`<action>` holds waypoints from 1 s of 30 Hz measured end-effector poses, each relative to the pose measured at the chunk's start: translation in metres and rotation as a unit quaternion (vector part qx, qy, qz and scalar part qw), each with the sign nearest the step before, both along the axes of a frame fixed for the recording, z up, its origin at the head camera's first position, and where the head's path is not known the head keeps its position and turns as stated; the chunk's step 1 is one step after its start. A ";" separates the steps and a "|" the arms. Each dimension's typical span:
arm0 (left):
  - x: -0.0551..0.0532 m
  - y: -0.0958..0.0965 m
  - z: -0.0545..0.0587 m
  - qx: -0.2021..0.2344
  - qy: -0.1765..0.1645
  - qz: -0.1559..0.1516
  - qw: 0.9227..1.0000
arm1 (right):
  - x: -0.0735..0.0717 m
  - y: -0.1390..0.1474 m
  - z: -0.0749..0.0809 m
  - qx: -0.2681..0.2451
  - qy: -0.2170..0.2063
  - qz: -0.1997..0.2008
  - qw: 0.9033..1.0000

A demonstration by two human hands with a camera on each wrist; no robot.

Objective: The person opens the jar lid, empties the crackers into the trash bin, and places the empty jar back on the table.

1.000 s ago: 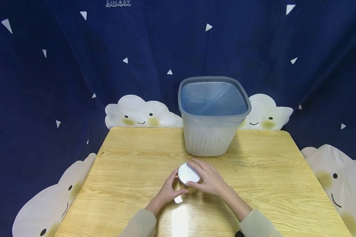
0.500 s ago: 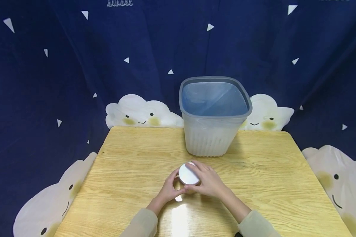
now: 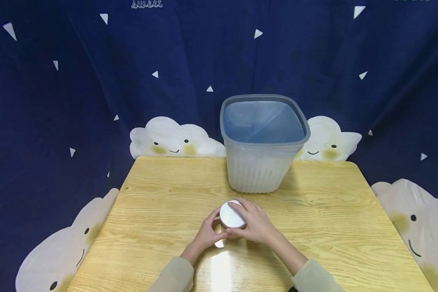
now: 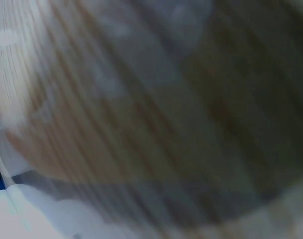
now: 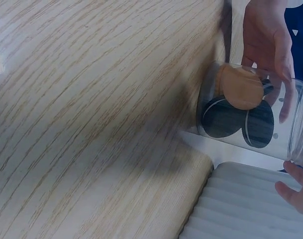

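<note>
A clear jar with a white round lid stands on the wooden table between both hands. Through its wall show dark, round sandwich-cookie-like discs and a tan round biscuit. My left hand grips the jar's body from the left, its fingers curved round the far side. From the right, my right hand grips the lid, fingers over its far edge and thumb at the near edge, close to the left thumb. In the right wrist view, the left hand lies along the jar wall.
A translucent ribbed bin with a grey rim stands just behind the jar at the table's back. The wooden table ends there against a dark blue curtain with cloud prints. The left wrist view is dark and blurred.
My right hand has turned slightly on the lid, its thumb sliding toward the near edge beside the left thumb. The left hand and jar stay in place; the last half second shows almost no motion.
</note>
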State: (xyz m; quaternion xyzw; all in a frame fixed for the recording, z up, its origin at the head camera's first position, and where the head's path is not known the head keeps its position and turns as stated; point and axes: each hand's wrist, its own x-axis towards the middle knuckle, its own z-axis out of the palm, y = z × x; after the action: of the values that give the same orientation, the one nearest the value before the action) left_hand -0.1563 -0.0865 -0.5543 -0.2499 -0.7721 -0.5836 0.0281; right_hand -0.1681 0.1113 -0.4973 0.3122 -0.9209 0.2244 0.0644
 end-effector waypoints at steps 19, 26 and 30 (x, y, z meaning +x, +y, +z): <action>-0.001 -0.001 0.001 0.027 -0.047 -0.009 0.999 | -0.003 0.002 -0.001 -0.006 0.001 0.009 1.000; -0.001 -0.001 0.002 0.036 -0.049 -0.011 0.998 | -0.007 0.004 -0.002 0.007 0.007 0.025 1.000; -0.001 -0.001 0.001 0.040 -0.047 -0.016 0.998 | -0.008 0.006 -0.001 0.006 0.004 0.034 0.999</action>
State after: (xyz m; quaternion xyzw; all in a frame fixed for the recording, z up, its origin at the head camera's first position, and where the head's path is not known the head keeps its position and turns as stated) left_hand -0.1577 -0.0875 -0.5536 -0.2329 -0.7449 -0.6252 -0.0078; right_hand -0.1764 0.1171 -0.4982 0.3444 -0.9108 0.2201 0.0583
